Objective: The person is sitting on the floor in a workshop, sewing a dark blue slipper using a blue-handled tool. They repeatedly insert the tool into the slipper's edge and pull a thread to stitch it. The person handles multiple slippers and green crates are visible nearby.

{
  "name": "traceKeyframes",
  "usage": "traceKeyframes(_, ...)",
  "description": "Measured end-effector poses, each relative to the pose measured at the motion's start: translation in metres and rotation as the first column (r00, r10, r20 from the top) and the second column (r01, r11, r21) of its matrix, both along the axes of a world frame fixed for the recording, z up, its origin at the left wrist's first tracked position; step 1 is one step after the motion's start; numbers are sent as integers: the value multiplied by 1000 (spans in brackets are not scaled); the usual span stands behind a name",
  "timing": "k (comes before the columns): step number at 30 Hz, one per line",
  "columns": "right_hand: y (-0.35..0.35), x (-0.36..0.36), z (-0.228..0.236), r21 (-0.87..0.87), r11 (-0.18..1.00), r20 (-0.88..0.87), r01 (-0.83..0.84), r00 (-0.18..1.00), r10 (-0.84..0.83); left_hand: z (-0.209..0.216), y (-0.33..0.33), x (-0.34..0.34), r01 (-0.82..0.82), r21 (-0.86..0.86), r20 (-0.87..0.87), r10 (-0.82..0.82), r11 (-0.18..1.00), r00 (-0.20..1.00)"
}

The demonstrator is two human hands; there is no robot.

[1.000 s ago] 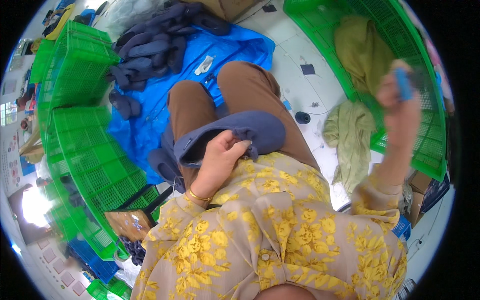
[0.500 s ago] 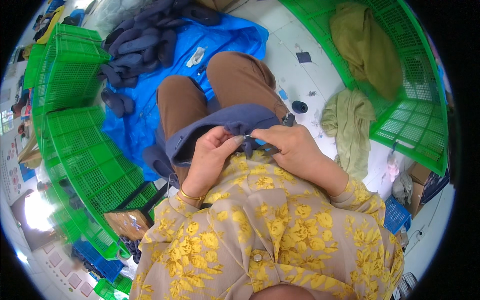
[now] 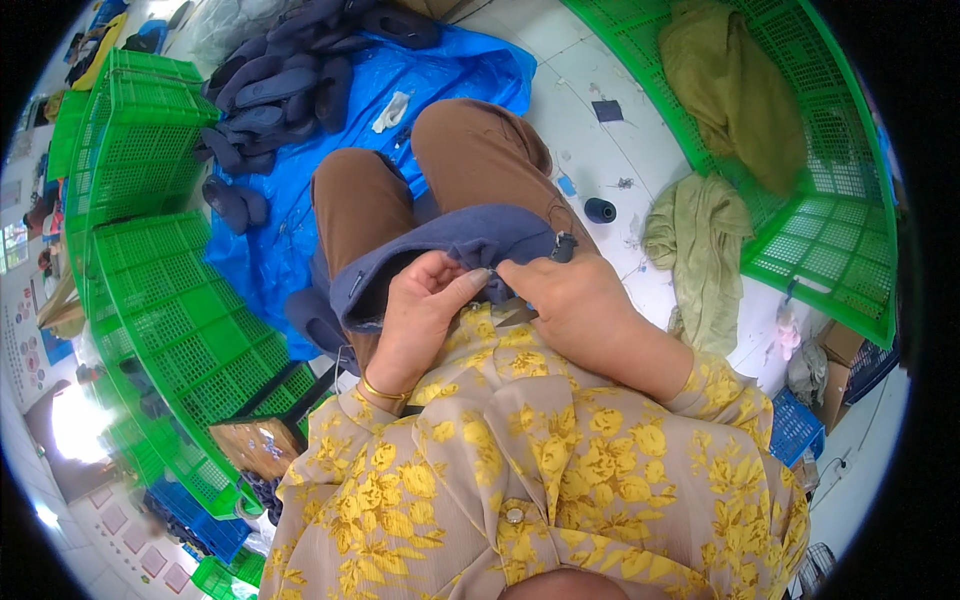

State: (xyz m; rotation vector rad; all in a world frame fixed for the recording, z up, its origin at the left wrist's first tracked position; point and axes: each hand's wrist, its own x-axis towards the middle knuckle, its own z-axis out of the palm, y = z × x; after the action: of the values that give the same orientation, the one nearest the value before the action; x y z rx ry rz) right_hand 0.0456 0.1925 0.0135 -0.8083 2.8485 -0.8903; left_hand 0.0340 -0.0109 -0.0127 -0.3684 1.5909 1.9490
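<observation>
A navy fabric slipper (image 3: 415,250) lies across my lap, its opening toward me. My left hand (image 3: 420,312) pinches a bunched bit of its edge between thumb and fingers. Close beside it, my right hand (image 3: 575,300) is closed, its thumb and forefinger meeting at the gathered fabric. Metal blades (image 3: 515,313) stick out below this hand and a dark handle end (image 3: 564,246) shows above it, like small scissors held in the palm. Whether a needle is between the fingertips is too small to make out.
Navy slippers (image 3: 275,88) are heaped on a blue plastic sheet (image 3: 290,215) ahead. Green mesh crates (image 3: 180,300) stand along my left, another green crate (image 3: 830,225) on my right. An olive cloth (image 3: 705,235), a dark thread spool (image 3: 600,210) and a wooden block (image 3: 255,447) are nearby.
My right hand has turned slightly, and the blades under it show more. A thin bright needle-like line between the fingertips is no longer visible. My left hand stays in place.
</observation>
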Motion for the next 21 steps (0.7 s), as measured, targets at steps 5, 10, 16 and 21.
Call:
traceKeyframes(5,-6,5,2,33,999,28,33,999,-34,1,5,2,13,-113,-52,-19,993,998)
traceKeyframes(10,-10,2,11,119,993,95,9,995,-20,-2,10,5,19,-224,-101,-42,974,994)
traceKeyframes(16,-17,-2,10,184,983,142,6,989,-33,-11,10,10,-2,-314,-207,-67,949,976)
traceKeyframes(21,-12,-6,-4,142,989,146,40,987,-60,-10,6,7,74,-298,-187,-134,952,973)
